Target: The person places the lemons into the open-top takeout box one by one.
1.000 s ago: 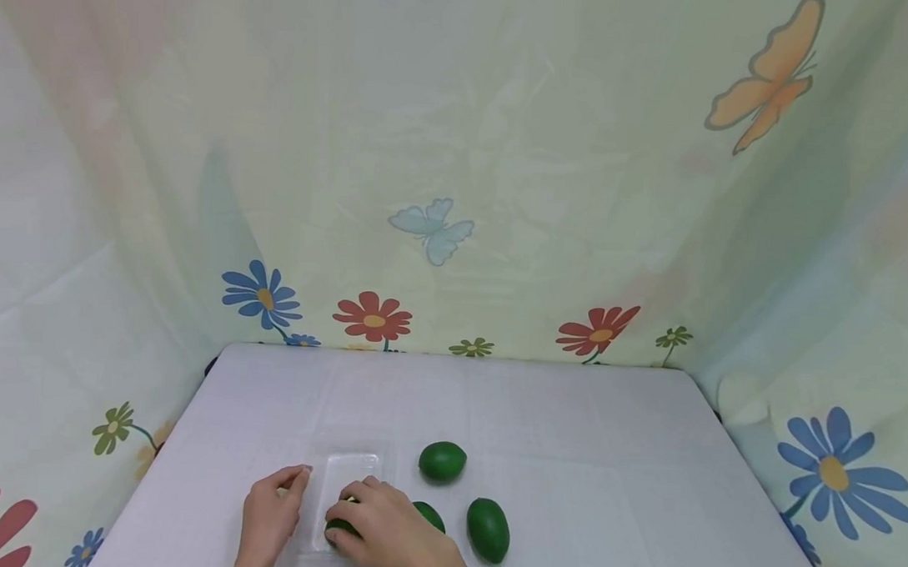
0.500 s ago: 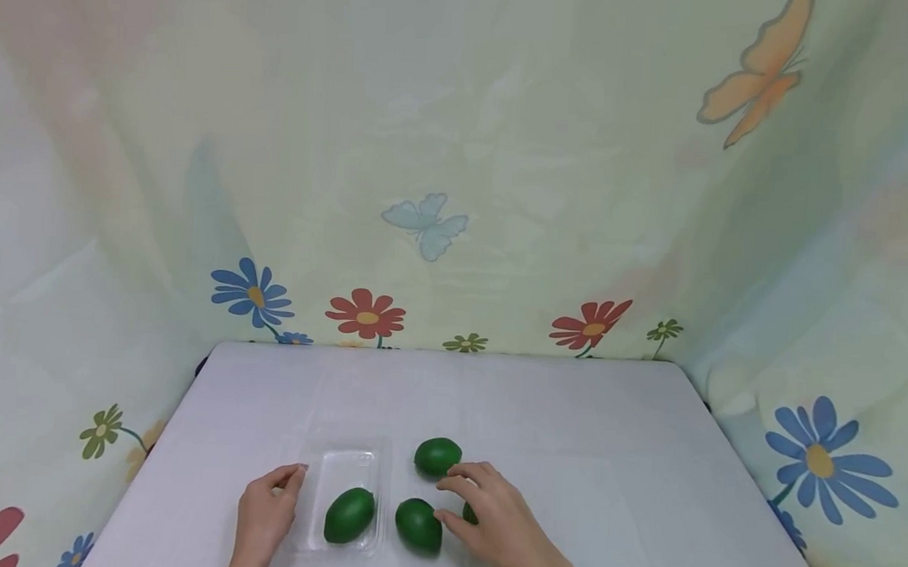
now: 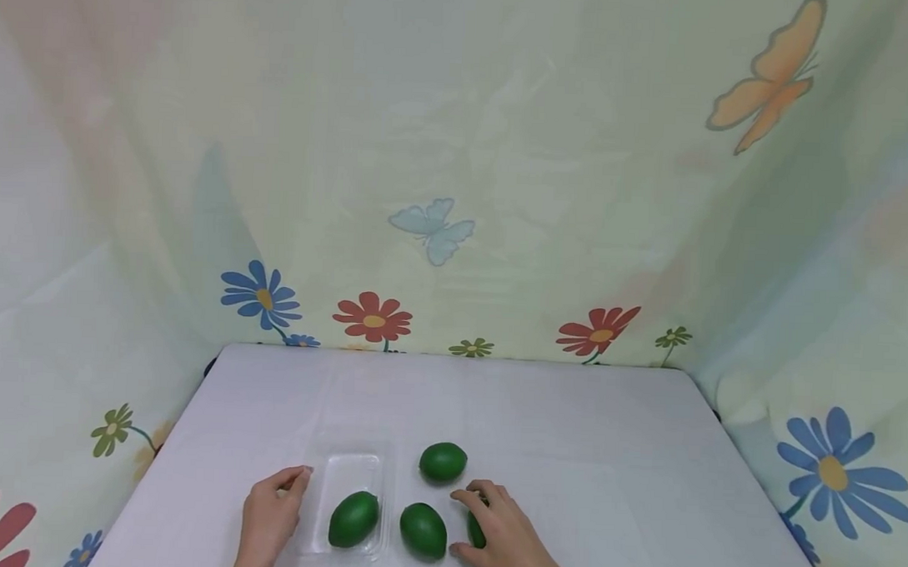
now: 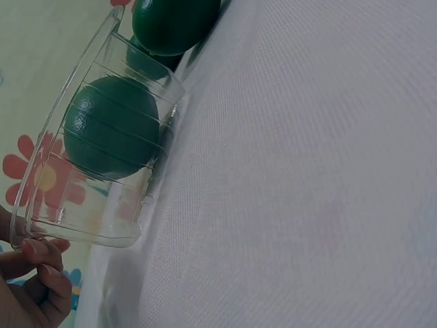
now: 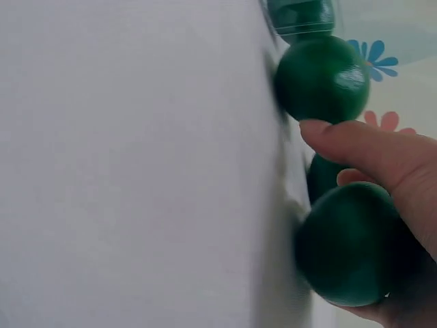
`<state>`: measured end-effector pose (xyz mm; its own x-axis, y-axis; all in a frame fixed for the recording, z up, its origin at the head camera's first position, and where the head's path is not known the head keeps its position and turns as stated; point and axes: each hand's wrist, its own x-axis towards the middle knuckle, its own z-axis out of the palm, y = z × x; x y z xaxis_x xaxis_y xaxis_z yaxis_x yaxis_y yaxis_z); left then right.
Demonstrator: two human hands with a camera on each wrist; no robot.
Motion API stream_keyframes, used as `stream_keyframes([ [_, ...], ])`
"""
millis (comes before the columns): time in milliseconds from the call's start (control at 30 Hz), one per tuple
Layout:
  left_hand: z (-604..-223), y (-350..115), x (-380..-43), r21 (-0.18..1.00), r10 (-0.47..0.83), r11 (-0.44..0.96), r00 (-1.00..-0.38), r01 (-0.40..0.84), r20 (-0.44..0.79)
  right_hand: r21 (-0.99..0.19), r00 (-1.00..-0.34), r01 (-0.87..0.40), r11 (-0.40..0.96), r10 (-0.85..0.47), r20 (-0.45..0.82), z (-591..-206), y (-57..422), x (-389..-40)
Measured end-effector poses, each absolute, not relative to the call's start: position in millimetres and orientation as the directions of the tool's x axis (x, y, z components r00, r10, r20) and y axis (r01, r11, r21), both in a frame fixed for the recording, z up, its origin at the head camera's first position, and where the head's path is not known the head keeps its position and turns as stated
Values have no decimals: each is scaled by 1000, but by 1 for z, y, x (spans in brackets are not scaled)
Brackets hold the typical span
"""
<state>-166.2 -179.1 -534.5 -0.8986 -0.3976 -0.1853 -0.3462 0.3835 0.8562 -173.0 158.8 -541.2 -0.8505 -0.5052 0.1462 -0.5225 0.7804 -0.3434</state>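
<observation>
My left hand (image 3: 272, 511) pinches the left rim of a clear plastic container (image 3: 325, 481) between thumb and fingers, seen also in the left wrist view. One glossy green lime (image 3: 353, 519) lies inside the container. My right hand (image 3: 508, 537) is spread around another lime (image 3: 476, 531), partly hidden under the fingers. In the right wrist view that lime (image 5: 351, 244) sits below the thumb (image 5: 341, 141), which stands apart from it. The thumb tip is close to a third lime (image 3: 424, 531), between the container and my right hand.
Another lime (image 3: 443, 462) lies farther back on the white tabletop (image 3: 606, 456). A hanging cloth (image 3: 547, 195) printed with flowers and butterflies surrounds the table at the back and sides.
My right hand has let go of the lime in the container and moved right to the rightmost lime, its fingers lowering around it. My left hand keeps its hold on the rim.
</observation>
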Motion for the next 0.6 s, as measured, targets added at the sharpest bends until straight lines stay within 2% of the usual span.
stream_keyframes([
  [233,-533,-179,-167,857,-392,398,-906,-327,-164,-379,-849,-528,760,-487,205,-549,155,-174],
  [500,-534,-179,-166,854,-396,406,-905,-325,-156,-430,-857,-512,744,-480,189,-548,156,-173],
  [600,-534,-179,-166,851,-393,416,-907,-321,-150,-434,-850,-524,733,-478,219,-542,155,-172],
])
